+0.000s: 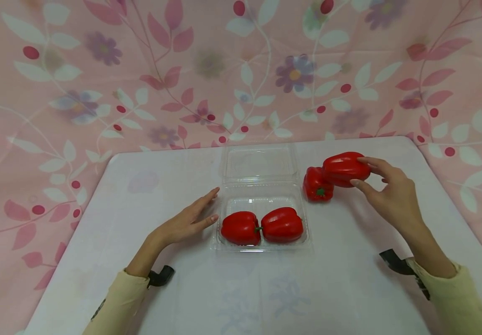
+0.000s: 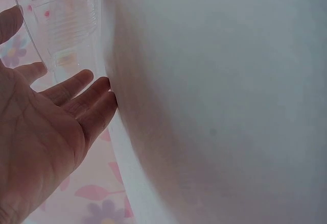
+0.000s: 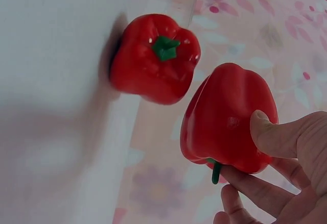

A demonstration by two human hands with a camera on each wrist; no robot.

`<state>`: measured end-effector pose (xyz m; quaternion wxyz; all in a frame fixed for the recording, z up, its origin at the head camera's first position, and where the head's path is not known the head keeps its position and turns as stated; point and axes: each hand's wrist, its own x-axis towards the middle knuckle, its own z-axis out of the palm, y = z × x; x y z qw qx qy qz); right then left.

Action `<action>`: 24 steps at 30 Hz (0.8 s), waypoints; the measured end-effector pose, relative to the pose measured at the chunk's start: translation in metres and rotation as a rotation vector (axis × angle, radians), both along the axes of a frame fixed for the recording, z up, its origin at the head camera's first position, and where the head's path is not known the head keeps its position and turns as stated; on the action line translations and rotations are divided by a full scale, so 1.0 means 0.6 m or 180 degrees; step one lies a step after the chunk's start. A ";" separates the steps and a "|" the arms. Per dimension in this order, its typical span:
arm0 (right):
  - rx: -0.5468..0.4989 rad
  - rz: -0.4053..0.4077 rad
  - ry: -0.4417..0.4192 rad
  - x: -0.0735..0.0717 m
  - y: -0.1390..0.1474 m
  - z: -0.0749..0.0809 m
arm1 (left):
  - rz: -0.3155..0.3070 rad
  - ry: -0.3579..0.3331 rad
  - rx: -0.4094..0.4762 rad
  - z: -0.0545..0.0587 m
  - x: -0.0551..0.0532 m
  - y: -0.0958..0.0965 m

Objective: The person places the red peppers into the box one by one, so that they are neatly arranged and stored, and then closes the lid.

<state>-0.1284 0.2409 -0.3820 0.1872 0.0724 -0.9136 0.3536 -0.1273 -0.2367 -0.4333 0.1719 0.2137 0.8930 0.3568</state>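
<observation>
Between thumb and fingers my right hand (image 1: 396, 195) grips a red bell pepper (image 1: 345, 169), held above the table; its green stem shows in the right wrist view. Close beside it another red bell pepper (image 3: 156, 60) lies on the table, green stem end showing. Two more red peppers, a left one (image 1: 240, 228) and a right one (image 1: 283, 225), lie stem to stem inside a clear plastic clamshell box (image 1: 262, 248). My left hand (image 1: 182, 225) is at the box's left side, fingers extended, holding nothing. Whether its fingertips touch the box I cannot tell.
The box's clear lid (image 1: 259, 163) lies folded back toward the far table edge. A white cloth covers the table (image 1: 241, 293). Behind it hangs a pink floral curtain (image 1: 224, 70). Black wrist mounts (image 1: 162, 276) show at both sleeves.
</observation>
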 end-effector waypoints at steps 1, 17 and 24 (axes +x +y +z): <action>-0.0004 0.0014 0.0002 0.001 -0.003 0.001 | -0.0001 0.0004 0.0000 0.000 0.000 0.000; -0.0036 0.0305 0.0120 0.008 -0.053 0.005 | 0.0017 0.0009 0.0007 -0.004 -0.001 0.000; -0.0058 0.0417 0.0133 0.008 -0.073 0.009 | -0.0005 0.0019 0.0007 -0.004 -0.002 -0.001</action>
